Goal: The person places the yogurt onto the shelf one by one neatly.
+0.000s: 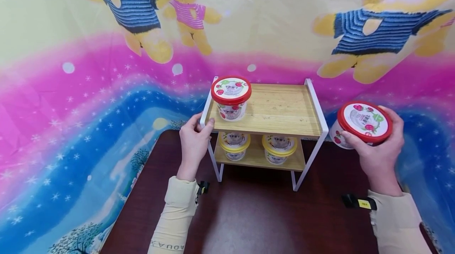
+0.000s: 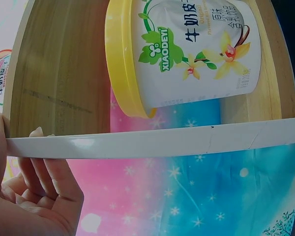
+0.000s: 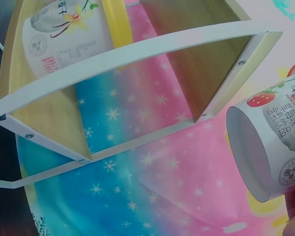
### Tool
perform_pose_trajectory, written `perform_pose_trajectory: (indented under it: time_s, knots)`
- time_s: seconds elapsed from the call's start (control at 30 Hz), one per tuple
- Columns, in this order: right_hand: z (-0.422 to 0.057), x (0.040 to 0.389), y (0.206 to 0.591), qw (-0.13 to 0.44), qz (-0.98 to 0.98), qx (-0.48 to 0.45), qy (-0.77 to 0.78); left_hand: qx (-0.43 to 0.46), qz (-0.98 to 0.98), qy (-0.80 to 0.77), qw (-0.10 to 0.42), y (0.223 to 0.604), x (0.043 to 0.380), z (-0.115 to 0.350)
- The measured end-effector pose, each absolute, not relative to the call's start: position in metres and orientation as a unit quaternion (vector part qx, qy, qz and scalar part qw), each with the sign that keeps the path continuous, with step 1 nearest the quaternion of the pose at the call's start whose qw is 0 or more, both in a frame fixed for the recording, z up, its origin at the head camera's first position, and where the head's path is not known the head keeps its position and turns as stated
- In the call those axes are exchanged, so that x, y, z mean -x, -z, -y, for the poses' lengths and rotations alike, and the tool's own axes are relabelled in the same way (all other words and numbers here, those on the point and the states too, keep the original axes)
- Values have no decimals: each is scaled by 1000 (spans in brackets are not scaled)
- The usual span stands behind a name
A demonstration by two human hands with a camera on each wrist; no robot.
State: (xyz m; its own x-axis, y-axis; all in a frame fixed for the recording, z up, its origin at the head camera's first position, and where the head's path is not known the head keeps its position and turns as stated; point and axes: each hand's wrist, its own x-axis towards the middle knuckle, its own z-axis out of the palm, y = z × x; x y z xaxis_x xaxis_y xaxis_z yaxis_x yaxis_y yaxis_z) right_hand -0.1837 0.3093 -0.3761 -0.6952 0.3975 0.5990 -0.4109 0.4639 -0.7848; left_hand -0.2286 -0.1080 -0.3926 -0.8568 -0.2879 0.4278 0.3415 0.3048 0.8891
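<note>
My right hand grips a red-lidded strawberry milk dessert tub in the air, right of a small two-tier shelf rack. In the right wrist view the held tub shows its white base, apart from the rack. At the rack's upper left front corner, my left hand pinches the white frame, thumb on the top board's side and fingers around the bar. Close by, a second red-lidded tub stands upright on the left of the top board.
Two yellow-lidded tubs, one at left and one at right, stand on the lower board. The rack stands on a dark brown table. Behind it hangs a cloth printed with bears and snowflakes.
</note>
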Motion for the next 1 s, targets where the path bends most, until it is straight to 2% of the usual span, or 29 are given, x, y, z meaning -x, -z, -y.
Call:
perform_pose_trajectory:
  time_s: [0.67, 1.0]
  knots:
    - [-304, 174, 366, 435, 710, -64, -550, 18, 762, 590, 266, 392, 227, 108]
    - [-287, 162, 352, 440, 671, -85, -591, 18, 762, 589, 267, 393, 228, 108]
